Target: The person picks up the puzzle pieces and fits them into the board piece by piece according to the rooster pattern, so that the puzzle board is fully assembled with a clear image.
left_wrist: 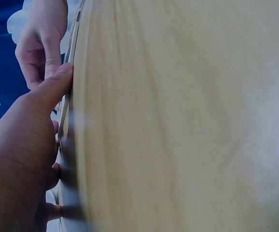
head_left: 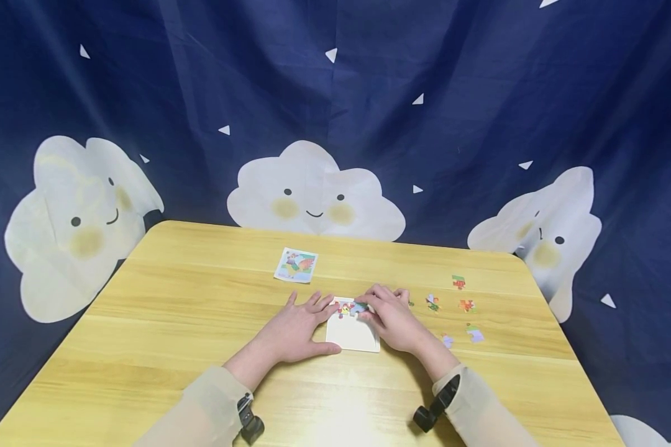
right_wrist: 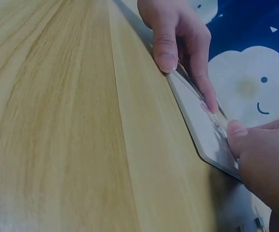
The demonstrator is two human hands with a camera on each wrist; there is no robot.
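Note:
A white puzzle tray [head_left: 353, 335] lies flat on the table in the head view, with colourful pieces along its far edge. My left hand [head_left: 295, 332] spreads its fingers at the tray's left side; the thumb touches the near left edge and the index finger reaches a reddish puzzle piece [head_left: 343, 308]. With thumb and fingers, my right hand [head_left: 394, 320] pinches a blue puzzle piece [head_left: 359, 308] at the tray's far right corner. The right wrist view shows both hands at the tray [right_wrist: 202, 137], but the right fingertips partly hide the piece.
Loose puzzle pieces lie to the right, among them a red and green one [head_left: 458, 282], an orange one [head_left: 467, 305] and a lilac one [head_left: 474, 333]. A picture card [head_left: 296, 266] lies beyond the tray on the wooden table [head_left: 201, 298]. A dark blue curtain [head_left: 335, 93] hangs behind.

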